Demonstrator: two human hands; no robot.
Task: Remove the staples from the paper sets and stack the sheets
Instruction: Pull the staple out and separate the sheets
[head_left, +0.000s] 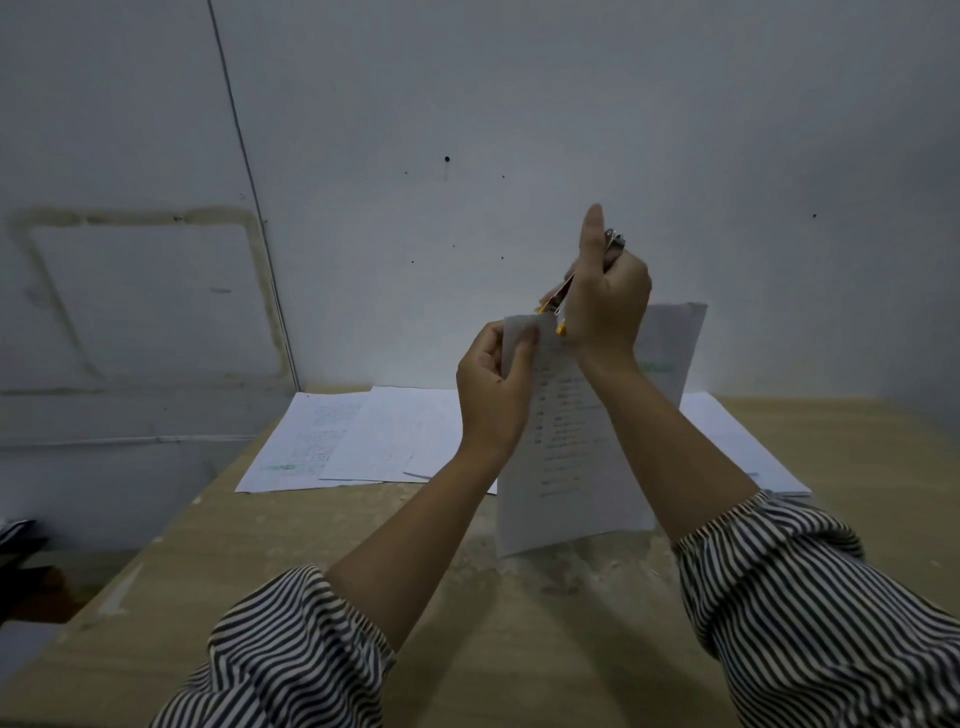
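Observation:
A stapled set of printed white sheets (566, 457) hangs in the air above the wooden table (270, 561). My left hand (493, 384) pinches the set's top left corner between thumb and fingers. My right hand (605, 296) grips a metal staple remover with yellow tips (558, 304), its jaws at the top edge of the set, right next to my left thumb. The staple itself is hidden. A back sheet (670, 338) of the set stands up behind my right wrist.
Loose printed sheets (358, 441) lie spread at the back left of the table, more paper (737, 447) at the back right. A grey wall rises directly behind the table. The table's left edge drops off beside dark objects (15, 545).

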